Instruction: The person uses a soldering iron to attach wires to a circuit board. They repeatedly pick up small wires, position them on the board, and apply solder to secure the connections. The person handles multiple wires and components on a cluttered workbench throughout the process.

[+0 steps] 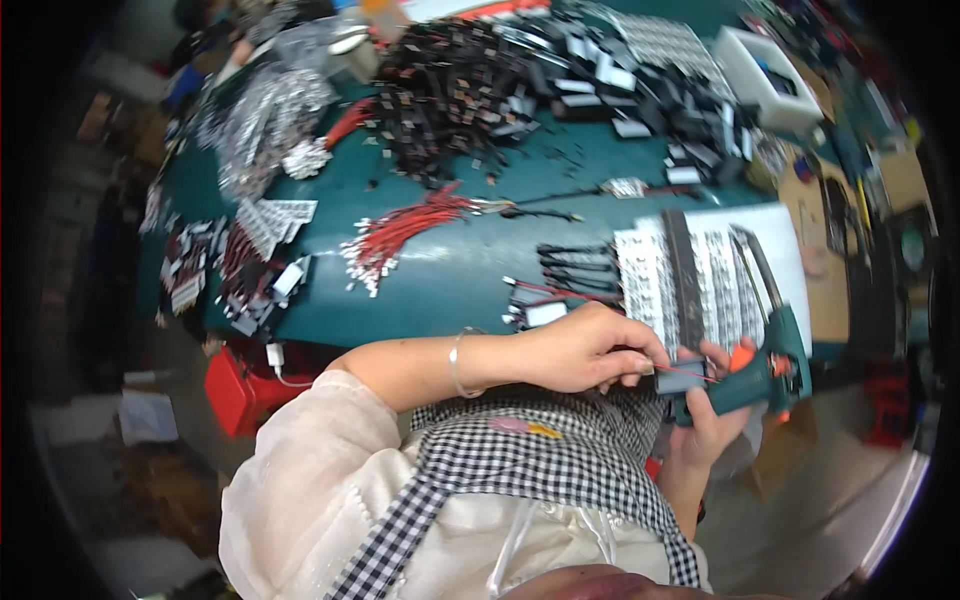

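The left hand (608,352), just off the near edge of the surface (455,285), has thumb and finger pinched together on a red wire (690,373), which runs rightward over a small grey block (682,383). Beyond, the right hand (708,425) is wrapped around a green glue gun (765,375) by the near right corner; whether it also grips the block, I cannot tell. The step looks like positioning the wire for glue; the next move calls for keeping it steady.
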Action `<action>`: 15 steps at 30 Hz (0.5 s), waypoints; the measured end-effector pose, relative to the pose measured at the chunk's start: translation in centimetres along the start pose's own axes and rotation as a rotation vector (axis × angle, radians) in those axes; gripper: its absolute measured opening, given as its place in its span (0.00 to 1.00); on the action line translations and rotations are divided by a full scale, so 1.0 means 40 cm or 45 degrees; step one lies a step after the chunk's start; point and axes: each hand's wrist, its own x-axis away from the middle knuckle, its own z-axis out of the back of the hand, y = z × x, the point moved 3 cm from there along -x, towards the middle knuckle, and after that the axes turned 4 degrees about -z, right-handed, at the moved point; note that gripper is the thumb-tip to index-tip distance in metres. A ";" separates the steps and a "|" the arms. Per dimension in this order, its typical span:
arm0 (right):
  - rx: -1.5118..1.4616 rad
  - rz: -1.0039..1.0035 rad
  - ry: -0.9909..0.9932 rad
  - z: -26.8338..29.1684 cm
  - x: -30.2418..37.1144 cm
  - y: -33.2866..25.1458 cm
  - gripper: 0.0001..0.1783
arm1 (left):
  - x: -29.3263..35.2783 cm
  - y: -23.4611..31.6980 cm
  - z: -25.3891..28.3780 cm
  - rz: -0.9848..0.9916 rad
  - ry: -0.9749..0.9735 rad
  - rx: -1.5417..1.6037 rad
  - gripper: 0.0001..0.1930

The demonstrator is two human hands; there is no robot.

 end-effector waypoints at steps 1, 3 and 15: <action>0.032 0.050 -0.018 0.005 0.002 -0.001 0.47 | -0.001 0.003 0.004 0.099 -0.010 0.114 0.08; 0.014 0.087 -0.030 -0.005 0.003 -0.003 0.48 | -0.008 0.012 0.023 -0.085 0.046 0.101 0.08; -0.295 0.089 0.046 0.046 -0.006 -0.024 0.46 | -0.016 0.029 0.015 -0.170 0.251 -0.379 0.06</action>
